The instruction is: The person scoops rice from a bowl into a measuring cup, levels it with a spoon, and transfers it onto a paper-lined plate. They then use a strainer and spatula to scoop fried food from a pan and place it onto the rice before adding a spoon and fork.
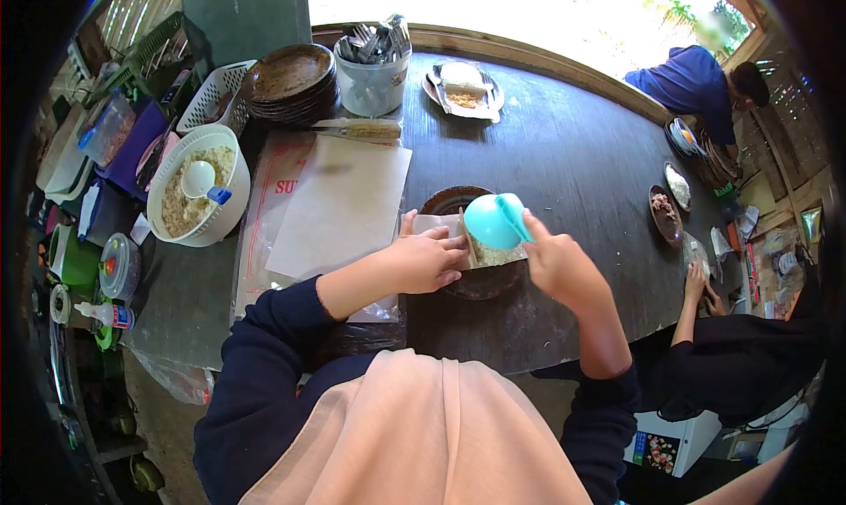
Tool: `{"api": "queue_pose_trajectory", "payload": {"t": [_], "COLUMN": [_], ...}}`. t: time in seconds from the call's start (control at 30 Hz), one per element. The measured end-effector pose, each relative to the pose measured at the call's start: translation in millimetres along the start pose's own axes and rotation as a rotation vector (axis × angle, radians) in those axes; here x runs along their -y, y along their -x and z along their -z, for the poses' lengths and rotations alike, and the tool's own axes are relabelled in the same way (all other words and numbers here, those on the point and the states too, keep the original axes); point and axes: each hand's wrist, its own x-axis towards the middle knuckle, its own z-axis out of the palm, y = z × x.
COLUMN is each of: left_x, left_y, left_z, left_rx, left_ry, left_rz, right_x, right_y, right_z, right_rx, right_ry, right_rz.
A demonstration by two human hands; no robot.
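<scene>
My right hand is closed around the handle of a turquoise scoop, its rounded bottom facing up. The scoop is over rice on a folded sheet of wrapping paper. Underneath the paper is a dark brown plate, partly hidden. My left hand rests on the paper's left side with its fingers stretched out and apart, the tips against a raised fold. To its left lies a stack of pale paper sheets.
At left stands a white tub of rice holding a white ladle. Stacked brown plates and a cutlery bucket stand behind. A wrapped plate of food sits farther back. Two people are at right, one's hands on the table.
</scene>
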Motion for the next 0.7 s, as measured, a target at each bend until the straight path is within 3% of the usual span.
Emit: {"api": "queue_pose_trajectory", "payload": {"t": [0.07, 0.1, 0.17, 0.3, 0.5, 0.7], "left_x": [3, 2, 2, 2, 0, -2], "left_y": [-1, -1, -1, 0, -1, 0], "left_z": [-6, -2, -1, -4, -2, -2], "left_rx": [-0.077, -0.045, -0.014, -0.023, 0.002, -0.003], "left_ry": [-0.002, 0.005, 0.012, 0.017, -0.003, -0.008], "left_rz": [-0.016, -0.006, 0.004, 0.000, 0.011, 0.006], "right_x": [-9, -9, -9, -33, -58, -54], "right_y": [1, 3, 10, 25, 48, 54], "right_z": [12, 20, 31, 17, -21, -30], "right_rx": [0.015, 0.012, 0.074, -0.001, -0.206, -0.204], "right_ry": [-0.280, -0.279, -0.668, -1.007, -1.243, -1.264], "right_rz": [-0.081, -0.081, -0.315, -0.328, -0.406, -0.370]}}
